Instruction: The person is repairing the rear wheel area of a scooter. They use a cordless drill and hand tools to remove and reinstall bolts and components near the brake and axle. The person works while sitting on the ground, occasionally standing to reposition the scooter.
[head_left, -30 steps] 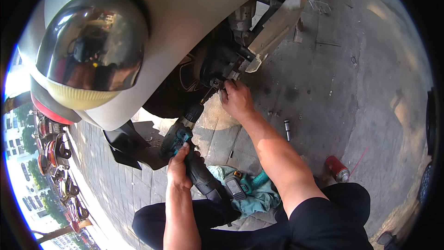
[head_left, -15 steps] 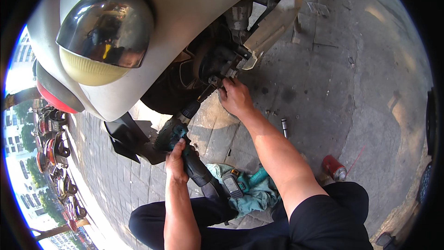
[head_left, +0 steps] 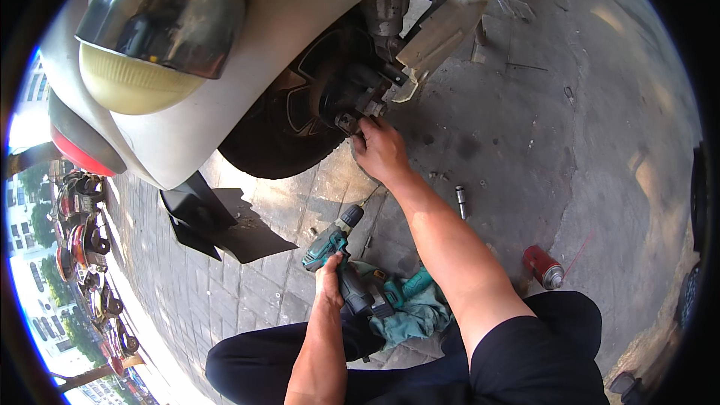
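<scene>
My left hand is wrapped round the handle of a teal and black cordless drill. The drill is above the cloth near my knee, its black chuck pointing up and to the right, away from the wheel. Up at the vehicle's wheel, the fingers of my right hand are closed on a small metal part beside the dark hub. My own fingers partly hide what they grip. Above that hand a pale, broken-edged panel hangs from the vehicle.
A teal cloth lies by my knees with another teal power tool on it. On the pavement are a metal socket, a red spray can and a black bent panel. The vehicle's white body carries a headlamp.
My left hand has drawn the drill back from the wheel, down and to the right, toward the cloth. My right hand stays at the hub.
</scene>
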`<state>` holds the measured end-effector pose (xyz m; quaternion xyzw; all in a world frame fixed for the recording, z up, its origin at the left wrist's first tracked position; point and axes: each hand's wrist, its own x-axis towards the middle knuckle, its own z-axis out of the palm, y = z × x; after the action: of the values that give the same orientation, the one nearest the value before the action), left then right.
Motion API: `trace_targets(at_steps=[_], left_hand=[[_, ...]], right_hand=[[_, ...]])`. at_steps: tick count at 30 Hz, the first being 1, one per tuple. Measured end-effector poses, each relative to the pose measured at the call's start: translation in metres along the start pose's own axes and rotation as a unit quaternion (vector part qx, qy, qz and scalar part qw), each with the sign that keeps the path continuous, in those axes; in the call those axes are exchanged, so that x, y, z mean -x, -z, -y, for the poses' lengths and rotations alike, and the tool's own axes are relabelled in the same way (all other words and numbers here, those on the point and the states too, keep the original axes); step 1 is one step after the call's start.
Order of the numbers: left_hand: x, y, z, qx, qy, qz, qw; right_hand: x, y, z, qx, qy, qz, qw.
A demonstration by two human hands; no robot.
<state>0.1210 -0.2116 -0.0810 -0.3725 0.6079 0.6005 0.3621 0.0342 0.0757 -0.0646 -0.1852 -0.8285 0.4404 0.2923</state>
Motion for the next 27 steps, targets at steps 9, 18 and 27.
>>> trace_targets(at_steps=[9,18,27], left_hand=[[-0.011,-0.014,-0.004,-0.434,-0.108,-0.238,0.862],[0.007,-0.083,-0.014,-0.642,-0.316,-0.134,0.686],[-0.017,-0.087,0.020,-0.762,-0.208,-0.120,0.602]], right_hand=[[0.011,0.110,-0.096,0.109,-0.292,0.120,0.942],[0.052,0.098,-0.103,0.106,-0.354,0.227,0.901],[0.037,0.091,-0.043,-0.119,-0.392,0.148,0.900]])
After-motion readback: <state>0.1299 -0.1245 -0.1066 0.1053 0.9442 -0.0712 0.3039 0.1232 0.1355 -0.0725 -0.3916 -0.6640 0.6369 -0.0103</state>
